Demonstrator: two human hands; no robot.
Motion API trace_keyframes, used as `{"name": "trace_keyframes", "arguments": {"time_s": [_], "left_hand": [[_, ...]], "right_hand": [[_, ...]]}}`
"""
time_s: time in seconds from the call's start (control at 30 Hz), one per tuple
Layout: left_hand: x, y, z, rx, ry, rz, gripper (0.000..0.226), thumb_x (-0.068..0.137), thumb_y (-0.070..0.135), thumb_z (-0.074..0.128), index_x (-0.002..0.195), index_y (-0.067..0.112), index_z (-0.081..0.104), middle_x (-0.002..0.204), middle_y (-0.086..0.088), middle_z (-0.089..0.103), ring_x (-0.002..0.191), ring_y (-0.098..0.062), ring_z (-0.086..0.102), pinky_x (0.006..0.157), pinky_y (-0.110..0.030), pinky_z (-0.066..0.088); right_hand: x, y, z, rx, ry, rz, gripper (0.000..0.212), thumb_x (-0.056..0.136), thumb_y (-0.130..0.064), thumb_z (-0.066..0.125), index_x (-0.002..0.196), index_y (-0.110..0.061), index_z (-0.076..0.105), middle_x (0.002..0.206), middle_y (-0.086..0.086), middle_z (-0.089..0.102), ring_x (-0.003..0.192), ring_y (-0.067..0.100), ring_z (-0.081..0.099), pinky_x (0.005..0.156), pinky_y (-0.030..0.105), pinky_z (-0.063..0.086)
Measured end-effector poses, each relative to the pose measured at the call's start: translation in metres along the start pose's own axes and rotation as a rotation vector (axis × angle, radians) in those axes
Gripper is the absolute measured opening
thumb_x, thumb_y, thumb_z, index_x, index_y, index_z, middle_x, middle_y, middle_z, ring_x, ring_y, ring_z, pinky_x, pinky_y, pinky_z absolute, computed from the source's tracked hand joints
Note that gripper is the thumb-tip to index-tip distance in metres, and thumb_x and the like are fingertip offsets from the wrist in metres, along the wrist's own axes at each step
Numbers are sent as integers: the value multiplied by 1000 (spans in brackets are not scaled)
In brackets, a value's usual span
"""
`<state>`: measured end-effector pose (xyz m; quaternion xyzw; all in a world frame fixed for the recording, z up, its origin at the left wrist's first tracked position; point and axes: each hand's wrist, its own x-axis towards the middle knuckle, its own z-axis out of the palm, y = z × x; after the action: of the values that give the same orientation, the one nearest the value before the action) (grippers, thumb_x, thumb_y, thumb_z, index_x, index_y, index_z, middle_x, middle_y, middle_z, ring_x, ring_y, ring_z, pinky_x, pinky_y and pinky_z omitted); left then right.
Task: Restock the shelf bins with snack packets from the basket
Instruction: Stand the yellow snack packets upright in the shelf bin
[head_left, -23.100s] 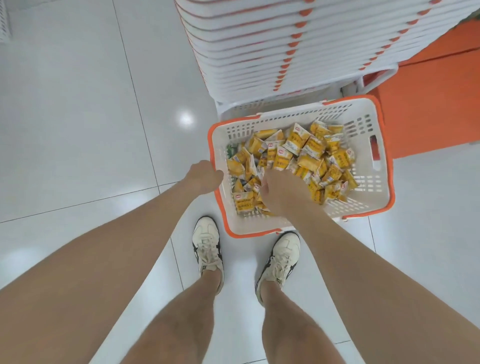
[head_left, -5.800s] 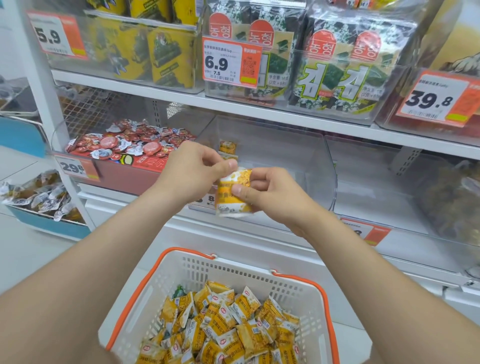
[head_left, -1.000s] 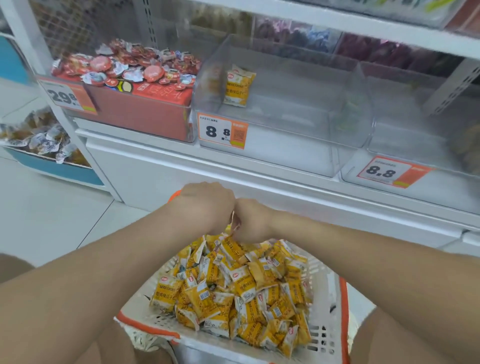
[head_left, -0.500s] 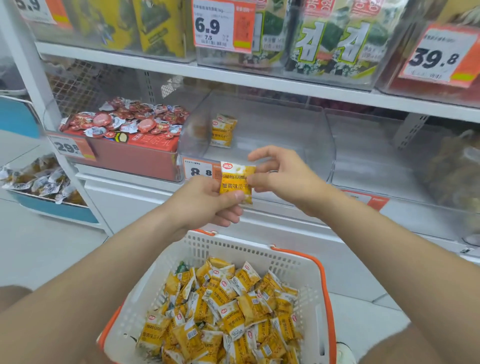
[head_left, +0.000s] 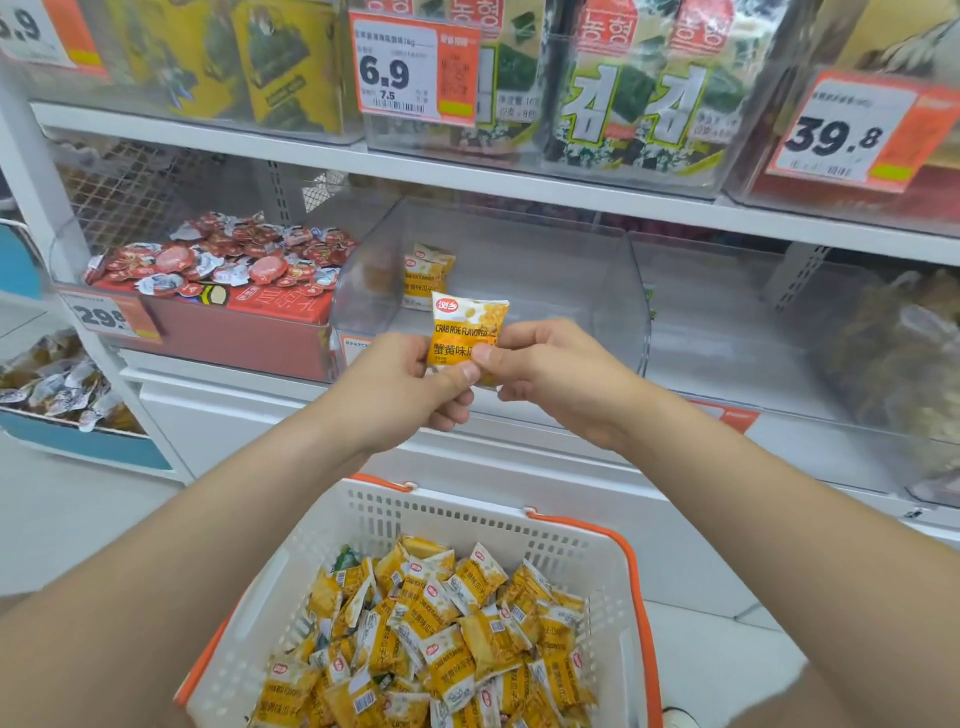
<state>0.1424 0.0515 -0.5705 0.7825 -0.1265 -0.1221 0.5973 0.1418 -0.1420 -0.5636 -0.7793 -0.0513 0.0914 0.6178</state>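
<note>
Head view showed the left hand (head_left: 397, 397) and right hand (head_left: 558, 376) each with its grip pinched on one yellow snack packet (head_left: 464, 328), upright before the clear bin (head_left: 550, 265) and above the basket (head_left: 470, 519); passing it to one hand, then standing it beside the binned packets (head_left: 426, 275), seemed wisest.

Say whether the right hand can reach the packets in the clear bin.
Probably yes: the clear bin is open-topped, nothing lies between the right hand and those packets, though it pinches a crab roe packet.
</note>
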Motion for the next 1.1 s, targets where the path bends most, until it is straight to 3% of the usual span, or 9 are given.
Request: {"name": "trace_keyframes", "arguments": {"time_s": [0.1, 0.2, 0.37, 0.53, 0.67, 0.73, 0.8, 0.93, 1.1], "left_hand": [[11, 1, -9, 246, 120, 65, 19, 96, 37, 74, 101, 18, 73, 85, -10, 76, 73, -17, 74, 73, -43, 63], [28, -6, -23, 673, 262, 211, 29, 95, 51, 70, 96, 23, 62, 80, 3, 73, 83, -20, 67, 76, -42, 54], [57, -17, -46, 1194, 290, 358, 12, 99, 25, 47, 94, 19, 56, 93, -10, 68, 91, -38, 57, 79, -47, 49], [75, -25, -63, 1141, 15, 308, 34, 99, 40, 34, 67, 28, 39, 82, -12, 63, 88, -42, 62, 64, -41, 40], [83, -30, -72, 1131, -44, 347, 44, 101, 43, 32, 63, 23, 43, 66, -2, 47, 75, -37, 55, 60, -38, 31], [87, -31, -72, 1121, -51, 407, 45, 100, 40, 35, 60, 19, 41, 62, -2, 42, 68, -37, 50, 56, -39, 25], [90, -30, -69, 1103, -58, 445, 45, 97, 37, 36, 57, 17, 39, 59, -2, 39, 65, -37, 47, 54, -40, 20], [92, -32, -65, 1061, -23, 470, 43, 95, 38, 38, 56, 18, 37, 58, 0, 34, 64, -35, 41, 54, -40, 17], [92, -38, -65, 1137, 12, 472, 44, 99, 43, 31, 66, 20, 48, 66, -3, 43, 73, -38, 51, 52, -37, 18]], "right_hand": [[14, -2, 5, -45, 102, -13, 21, 102, -17, 64, 107, 0, 75, 92, 7, 73, 81, 15, 61, 71, 28, 51], [30, -1, 12, -241, 281, -152, 16, 101, -20, 65, 111, -10, 72, 90, 1, 76, 74, 15, 68, 71, 36, 57], [68, 4, 24, -419, 507, -216, 20, 89, -31, 72, 106, -27, 62, 80, -7, 75, 87, 16, 70, 84, 37, 56], [130, 13, 14, -573, 363, 3, 22, 82, -28, 82, 90, -16, 65, 83, 6, 77, 94, 26, 69, 80, 36, 56], [179, 16, 9, -818, 162, 99, 21, 80, -29, 86, 82, -21, 67, 91, 4, 71, 88, 19, 63, 71, 25, 43], [200, 15, 13, -876, 149, 104, 19, 83, -32, 81, 77, -21, 66, 89, 3, 72, 88, 19, 66, 75, 27, 50], [219, 12, 19, -931, 163, 121, 21, 83, -35, 78, 76, -23, 64, 95, 1, 74, 91, 18, 68, 78, 28, 53], [248, 13, 26, -912, 314, 202, 29, 72, -38, 84, 87, -18, 71, 96, 3, 76, 82, 16, 67, 50, 21, 38], [256, 17, 29, -804, 492, 236, 57, 60, -38, 96, 99, -14, 63, 102, 9, 68, 91, 24, 70, 63, 26, 46]]}}
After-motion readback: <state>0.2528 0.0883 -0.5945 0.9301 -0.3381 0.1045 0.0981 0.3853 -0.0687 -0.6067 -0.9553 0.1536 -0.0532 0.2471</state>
